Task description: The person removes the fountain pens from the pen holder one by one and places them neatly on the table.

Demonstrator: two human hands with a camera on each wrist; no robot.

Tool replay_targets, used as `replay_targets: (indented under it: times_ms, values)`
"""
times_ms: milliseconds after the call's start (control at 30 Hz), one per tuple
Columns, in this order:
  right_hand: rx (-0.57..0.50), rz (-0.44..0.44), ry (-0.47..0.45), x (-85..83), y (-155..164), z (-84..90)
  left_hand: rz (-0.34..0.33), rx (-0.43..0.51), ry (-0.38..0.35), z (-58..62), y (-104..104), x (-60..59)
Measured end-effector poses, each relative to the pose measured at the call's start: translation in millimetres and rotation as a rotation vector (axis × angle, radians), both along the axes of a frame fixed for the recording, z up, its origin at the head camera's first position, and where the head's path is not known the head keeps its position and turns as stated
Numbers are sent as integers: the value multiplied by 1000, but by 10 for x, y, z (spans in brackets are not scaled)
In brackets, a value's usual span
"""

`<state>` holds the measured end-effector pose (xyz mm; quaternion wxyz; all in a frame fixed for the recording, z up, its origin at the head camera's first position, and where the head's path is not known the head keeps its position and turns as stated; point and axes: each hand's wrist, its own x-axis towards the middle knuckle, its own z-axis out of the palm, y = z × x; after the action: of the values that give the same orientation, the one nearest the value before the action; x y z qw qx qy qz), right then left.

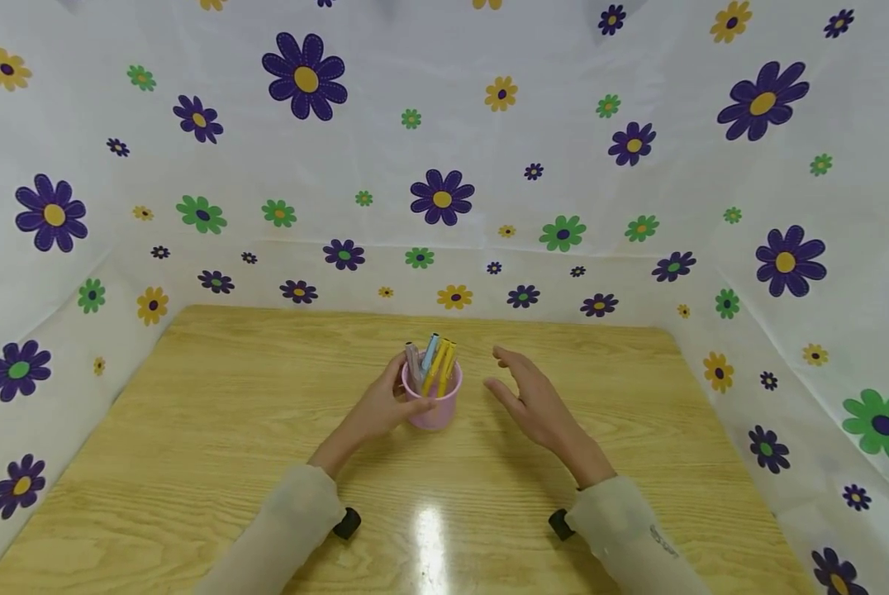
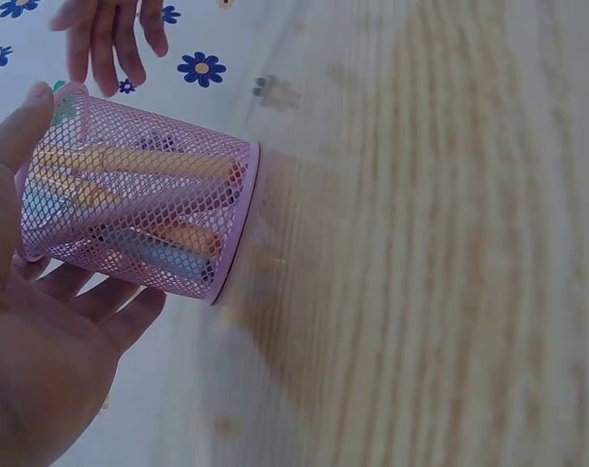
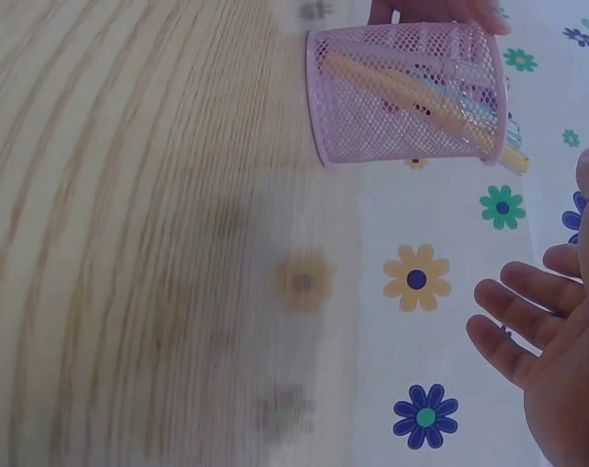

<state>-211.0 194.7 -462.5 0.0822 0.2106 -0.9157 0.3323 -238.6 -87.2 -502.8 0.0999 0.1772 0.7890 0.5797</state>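
Mid-table, left hand (image 1: 382, 407) grip cupping pink mesh cup (image 1: 434, 406); right hand (image 1: 528, 397) spread, apart.

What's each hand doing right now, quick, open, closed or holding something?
Left hand: fingers and thumb curled round the pink mesh cup of pens, holding it.
Right hand: open, fingers relaxed, beside the cup, holding nothing.
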Motion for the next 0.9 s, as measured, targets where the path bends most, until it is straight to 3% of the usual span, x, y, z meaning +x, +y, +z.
replay_targets:
  times_ms: [600, 900]
  values:
    - [-67, 43, 35, -83, -244, -29, -55, 33, -6, -13, 104, 155]
    - [-166, -4, 76, -96, -398, -81, -82, 46, -14, -17, 106, 176]
